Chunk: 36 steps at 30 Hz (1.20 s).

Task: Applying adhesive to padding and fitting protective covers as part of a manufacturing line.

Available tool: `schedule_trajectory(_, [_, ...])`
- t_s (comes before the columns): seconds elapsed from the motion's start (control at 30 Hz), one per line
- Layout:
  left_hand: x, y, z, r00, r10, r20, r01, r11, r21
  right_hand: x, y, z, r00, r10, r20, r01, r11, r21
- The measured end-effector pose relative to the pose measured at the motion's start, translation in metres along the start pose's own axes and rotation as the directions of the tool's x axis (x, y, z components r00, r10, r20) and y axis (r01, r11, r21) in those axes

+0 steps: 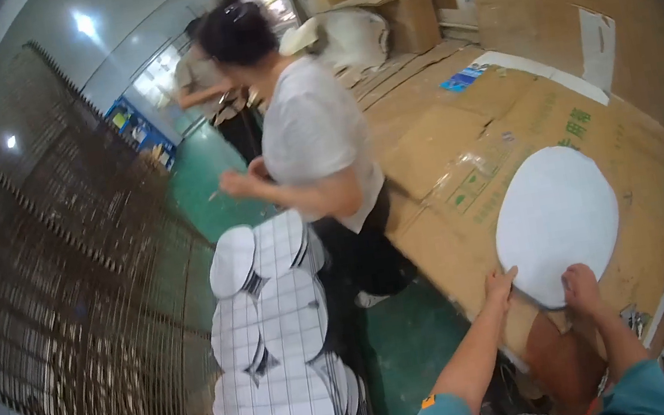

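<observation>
A white oval panel (557, 215) lies flat on the cardboard-covered table (443, 198) in front of me. My left hand (501, 285) is at its lower left edge, fingers closed against the rim with the thumb towards the panel. My right hand (581, 285) is curled into a closed shape over the panel's near right edge. Whatever is between its fingers, if anything, is hidden.
To the left stand tall wire racks (26, 247). A wire-grid stack of white rounded panels (282, 328) is beside the table. A person in a white shirt (314, 123) stands close by, another person (194, 77) behind. Cardboard boxes (410, 17) sit at the back.
</observation>
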<state>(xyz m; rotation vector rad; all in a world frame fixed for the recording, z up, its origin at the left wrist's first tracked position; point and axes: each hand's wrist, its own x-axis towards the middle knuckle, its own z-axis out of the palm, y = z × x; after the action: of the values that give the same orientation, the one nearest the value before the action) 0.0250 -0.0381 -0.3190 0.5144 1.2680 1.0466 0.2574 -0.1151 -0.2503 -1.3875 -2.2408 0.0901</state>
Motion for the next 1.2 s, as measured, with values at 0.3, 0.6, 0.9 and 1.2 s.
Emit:
schedule_trajectory(0.3, [-0.290, -0.045, -0.448, 0.878, 0.179, -0.443, -0.244, 0.965, -0.093, -0.010, -0.247, 0.096, 0.918, -0.128, 0.375, -0.066, 0.884, 0.464])
schedule_trajectory(0.6, [-0.801, -0.237, -0.630, -0.211, -0.493, -0.844, -0.828, 0.549, -0.114, -0.113, -0.620, 0.173, 0.039, -0.780, 0.625, 0.163, 0.622, 0.766])
schedule_trajectory(0.9, [-0.813, -0.372, -0.652, 0.083, -0.704, -0.706, -0.920, 0.218, -0.326, -0.144, -0.787, 0.317, -0.104, -0.476, 0.873, -0.454, 0.804, 0.385])
schedule_trajectory(1.2, [-0.743, -0.337, -0.856, 0.174, -0.748, -0.640, -0.753, 0.318, -0.576, -0.167, -0.971, 0.502, -0.186, -0.211, 0.960, -0.462, 0.881, 0.104])
